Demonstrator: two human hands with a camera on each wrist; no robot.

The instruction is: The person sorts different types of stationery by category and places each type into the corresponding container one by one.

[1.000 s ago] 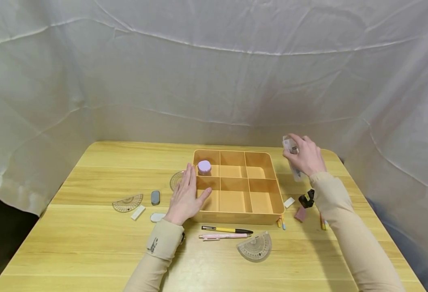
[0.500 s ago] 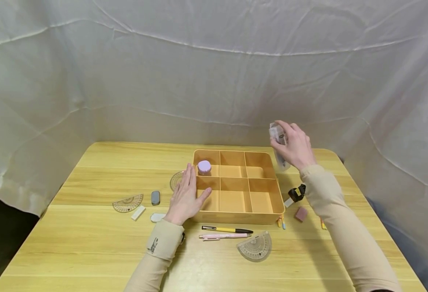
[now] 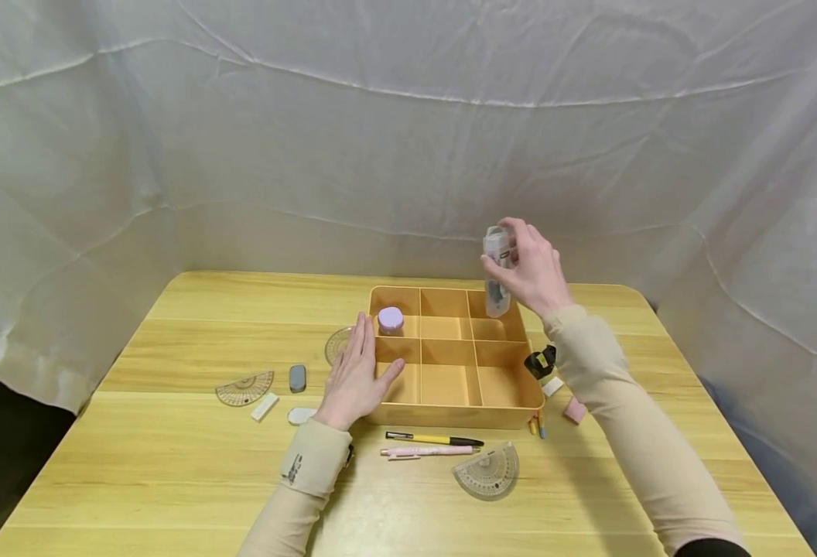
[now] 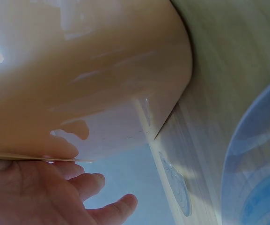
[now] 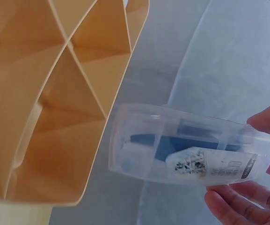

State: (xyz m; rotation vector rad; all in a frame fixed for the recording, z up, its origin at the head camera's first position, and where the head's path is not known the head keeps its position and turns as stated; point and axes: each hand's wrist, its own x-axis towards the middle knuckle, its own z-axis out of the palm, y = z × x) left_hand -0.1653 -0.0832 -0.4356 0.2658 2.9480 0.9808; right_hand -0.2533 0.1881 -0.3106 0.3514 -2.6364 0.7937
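Observation:
My right hand (image 3: 534, 271) grips the upper end of a clear plastic case (image 3: 497, 275), held upright over the back right compartment of an orange six-compartment organizer box (image 3: 450, 416). In the right wrist view, fingers and thumb pinch the labelled end of the case (image 5: 195, 147); a long dark item shows inside it. My left hand (image 3: 355, 381) lies against the box's left side, fingers straight and thumb over the front left compartment. From the left wrist, the fingers show at the rim of the box wall (image 4: 78, 61). A purple-lidded jar (image 3: 391, 319) stands in the back left compartment.
Before the box lie a yellow pen (image 3: 432, 439), a pink pen (image 3: 429, 450) and a protractor (image 3: 488, 472). On the right are a white block (image 3: 553, 387), a pink block (image 3: 576, 411) and a black object (image 3: 540, 362). Another protractor (image 3: 244, 388) and a grey block (image 3: 297, 377) lie left.
My right hand has carried the clear case leftward, from the table's right side to over the box's back right compartment. The left hand has stayed put.

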